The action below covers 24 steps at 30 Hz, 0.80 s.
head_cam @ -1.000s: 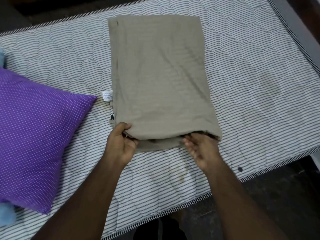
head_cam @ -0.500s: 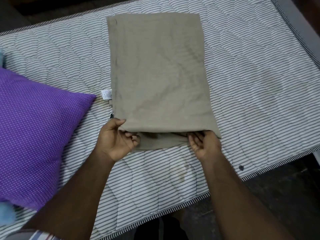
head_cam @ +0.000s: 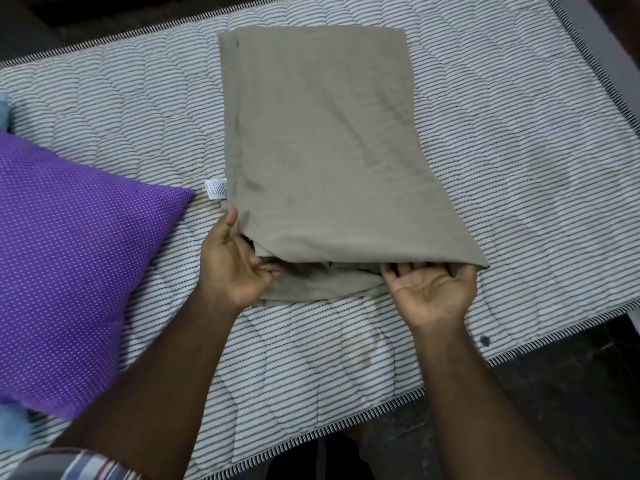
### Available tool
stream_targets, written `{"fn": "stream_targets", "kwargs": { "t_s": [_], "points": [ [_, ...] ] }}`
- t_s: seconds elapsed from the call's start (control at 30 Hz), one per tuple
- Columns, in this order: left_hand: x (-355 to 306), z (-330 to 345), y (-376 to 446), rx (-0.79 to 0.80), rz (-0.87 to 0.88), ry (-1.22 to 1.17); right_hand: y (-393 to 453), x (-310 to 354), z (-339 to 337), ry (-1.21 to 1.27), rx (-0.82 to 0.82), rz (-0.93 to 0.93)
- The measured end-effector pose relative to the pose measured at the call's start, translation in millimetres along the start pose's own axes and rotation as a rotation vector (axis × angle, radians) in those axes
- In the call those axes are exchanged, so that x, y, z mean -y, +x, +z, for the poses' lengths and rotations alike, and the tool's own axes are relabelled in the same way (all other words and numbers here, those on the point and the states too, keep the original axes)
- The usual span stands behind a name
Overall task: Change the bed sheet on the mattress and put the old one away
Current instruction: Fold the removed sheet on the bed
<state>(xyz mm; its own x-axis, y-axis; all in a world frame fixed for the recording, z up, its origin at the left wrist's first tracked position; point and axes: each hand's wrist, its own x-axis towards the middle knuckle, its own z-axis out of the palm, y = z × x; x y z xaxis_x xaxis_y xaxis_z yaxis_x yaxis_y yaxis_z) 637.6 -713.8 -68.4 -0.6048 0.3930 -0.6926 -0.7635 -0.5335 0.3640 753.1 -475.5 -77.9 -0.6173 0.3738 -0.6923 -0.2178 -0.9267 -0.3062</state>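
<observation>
A folded olive-grey bed sheet (head_cam: 325, 143) lies on the bare striped mattress (head_cam: 519, 174), with a white care label (head_cam: 215, 188) sticking out at its left edge. My left hand (head_cam: 235, 268) holds the sheet's near left corner, thumb against the edge and fingers tucked under the top layer. At the near right corner, my right hand (head_cam: 429, 292) lies palm up with straight fingers slipped beneath the top layer. A lower layer of the sheet shows between my hands.
A purple dotted pillow (head_cam: 69, 265) lies on the mattress to the left, its corner close to the label. Something light blue (head_cam: 12, 427) peeks out beside it. The mattress's near edge (head_cam: 346, 424) runs just below my forearms, with dark floor beyond.
Both hands have turned palm up and slid their fingers under the sheet's near edge, where before they gripped it from above. The sheet has stayed in place.
</observation>
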Motion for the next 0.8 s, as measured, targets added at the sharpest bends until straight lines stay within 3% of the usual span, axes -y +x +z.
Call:
{"fn": "stream_targets", "kwargs": {
  "t_s": [0.23,0.37,0.5,0.63,0.8],
  "points": [
    [4.1,-17.5,2.7,-0.03,-0.062,-0.118,5.4,0.8,-9.1,-0.077,-0.064,0.01],
    [10.7,-3.2,14.2,-0.247,-0.059,0.154,6.1,2.6,-10.3,-0.118,-0.053,0.041],
    [9.0,10.9,14.8,-0.361,0.038,0.294,5.7,3.5,-10.4,-0.108,-0.028,0.067],
    [7.9,6.6,10.4,-0.311,0.031,0.189,0.6,-2.2,-9.6,-0.086,0.035,0.124],
    [10.7,3.2,7.6,-0.207,0.004,0.297,-6.1,-13.0,-3.0,-0.077,0.102,0.177]
  ]
}}
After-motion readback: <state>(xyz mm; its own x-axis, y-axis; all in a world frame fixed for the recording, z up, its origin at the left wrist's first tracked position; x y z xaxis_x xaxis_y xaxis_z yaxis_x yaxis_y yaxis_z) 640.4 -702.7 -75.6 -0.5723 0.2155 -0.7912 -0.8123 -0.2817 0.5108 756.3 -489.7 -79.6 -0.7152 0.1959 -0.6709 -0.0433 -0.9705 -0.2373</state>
